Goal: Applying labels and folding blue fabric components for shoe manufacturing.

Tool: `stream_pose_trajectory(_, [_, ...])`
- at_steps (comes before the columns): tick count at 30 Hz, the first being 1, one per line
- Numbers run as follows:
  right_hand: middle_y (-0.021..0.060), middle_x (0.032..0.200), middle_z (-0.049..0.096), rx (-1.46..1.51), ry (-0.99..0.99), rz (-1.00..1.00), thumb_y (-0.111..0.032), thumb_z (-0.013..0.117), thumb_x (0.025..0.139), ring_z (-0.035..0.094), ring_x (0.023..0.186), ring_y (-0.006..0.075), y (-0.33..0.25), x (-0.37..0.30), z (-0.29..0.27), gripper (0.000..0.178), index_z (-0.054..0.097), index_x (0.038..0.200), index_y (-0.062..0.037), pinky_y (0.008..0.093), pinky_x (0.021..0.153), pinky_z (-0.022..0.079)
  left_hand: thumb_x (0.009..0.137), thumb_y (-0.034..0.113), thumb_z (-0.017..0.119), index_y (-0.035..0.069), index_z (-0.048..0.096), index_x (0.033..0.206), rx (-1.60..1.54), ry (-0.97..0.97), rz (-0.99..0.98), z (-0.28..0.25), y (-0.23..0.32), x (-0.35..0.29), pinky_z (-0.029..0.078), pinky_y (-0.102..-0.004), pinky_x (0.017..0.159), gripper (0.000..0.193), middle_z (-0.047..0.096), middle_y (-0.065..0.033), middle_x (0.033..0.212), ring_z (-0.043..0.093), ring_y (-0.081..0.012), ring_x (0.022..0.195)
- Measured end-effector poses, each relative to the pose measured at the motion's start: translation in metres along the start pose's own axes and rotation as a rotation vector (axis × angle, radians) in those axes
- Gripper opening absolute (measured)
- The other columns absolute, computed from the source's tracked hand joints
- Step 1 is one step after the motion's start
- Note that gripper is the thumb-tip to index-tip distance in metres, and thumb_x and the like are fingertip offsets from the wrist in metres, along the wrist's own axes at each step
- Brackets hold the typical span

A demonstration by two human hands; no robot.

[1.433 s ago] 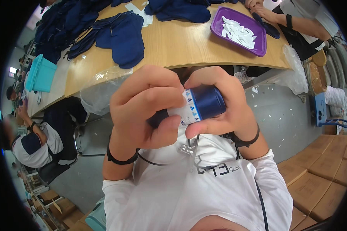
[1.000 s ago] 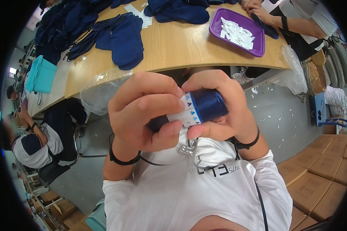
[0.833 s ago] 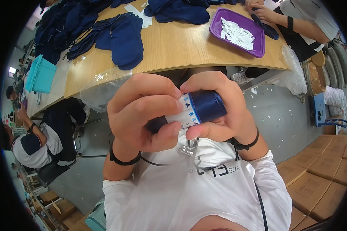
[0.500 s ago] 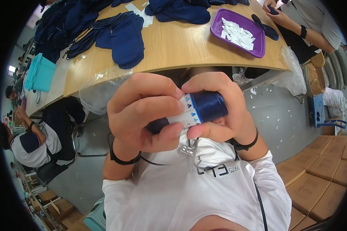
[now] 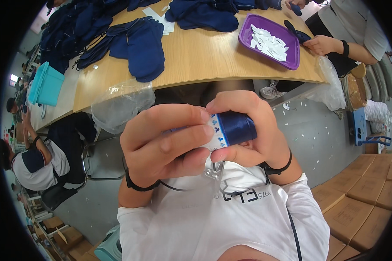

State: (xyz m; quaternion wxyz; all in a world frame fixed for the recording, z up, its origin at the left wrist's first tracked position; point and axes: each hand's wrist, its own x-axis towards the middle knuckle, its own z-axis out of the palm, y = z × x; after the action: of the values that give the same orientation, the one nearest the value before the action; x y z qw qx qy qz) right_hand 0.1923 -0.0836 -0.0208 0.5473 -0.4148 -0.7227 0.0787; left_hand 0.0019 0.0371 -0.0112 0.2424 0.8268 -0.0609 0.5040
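Between my two hands, in front of my chest, is a rolled-up bundle of shiny navy fabric (image 5: 239,128) with a white paper band (image 5: 217,132) round its middle, printed in blue. My left hand (image 5: 167,141) is closed on the bundle's left part, fingertips and thumb pressing on the band. The right hand (image 5: 252,130) curls round the other end, its index fingertip and thumb at the band's edge. Most of the bundle's left end is hidden behind my left fingers.
Ahead is a wooden table (image 5: 196,61) with navy fabric pieces (image 5: 146,50) and a purple tray (image 5: 294,61) of white paper slips (image 5: 268,42). A turquoise bin (image 5: 48,85) stands at left. Cardboard boxes (image 5: 353,209) are stacked at right. A co-worker's hand (image 5: 322,45) is beside the tray.
My hands and the bundle have come slightly lower in view. My left fingers now cover more of the band. At the far right, the co-worker's hands have separated, one now beside the tray.
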Motion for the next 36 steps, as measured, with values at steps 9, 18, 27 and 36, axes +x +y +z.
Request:
stream_pose_trajectory(9, [0.0138,0.116,0.072,-0.030,-0.012,-0.007,-0.033,0.094,0.082,0.074,0.092,0.0344,-0.002,-0.001,-0.005,0.067,0.062,0.130,0.0000,0.0384,0.078,0.060,0.089,0.013,0.083,0.006,0.081,0.105,-0.006,-0.008,0.015,0.003,-0.001,0.001,0.063,-0.0311,0.066,0.018,0.076,-0.0129,0.108,0.077,-0.0248,0.084])
stream_pose_trajectory(18, [0.0139,0.115,0.072,-0.048,-0.003,-0.022,-0.033,0.094,0.083,0.073,0.090,0.0343,-0.005,-0.001,-0.005,0.065,0.062,0.129,0.0005,0.0382,0.076,0.059,0.089,0.014,0.084,0.006,0.081,0.106,-0.013,-0.020,0.002,0.002,0.000,0.000,0.063,-0.0314,0.067,0.019,0.076,-0.0131,0.110,0.077,-0.0251,0.085])
stream_pose_trajectory(27, [0.0128,0.111,0.072,0.043,-0.013,-0.001,-0.028,0.096,0.080,0.071,0.089,0.0345,-0.002,-0.001,-0.004,0.062,0.063,0.125,-0.0011,0.0390,0.075,0.058,0.095,0.021,0.081,0.000,0.077,0.099,-0.100,-0.035,0.051,0.000,-0.007,0.002,0.065,-0.0375,0.075,0.022,0.073,-0.0204,0.106,0.077,-0.0304,0.091])
stream_pose_trajectory(36, [0.0100,0.099,0.067,0.128,-0.010,-0.046,-0.022,0.096,0.078,0.060,0.077,0.0313,0.014,-0.003,0.004,0.059,0.062,0.122,-0.0051,0.0386,0.065,0.049,0.080,-0.010,0.073,0.001,0.073,0.099,0.040,-0.085,-0.057,-0.005,0.010,0.017,0.061,-0.0353,0.067,0.022,0.073,-0.0146,0.093,0.076,-0.0299,0.083])
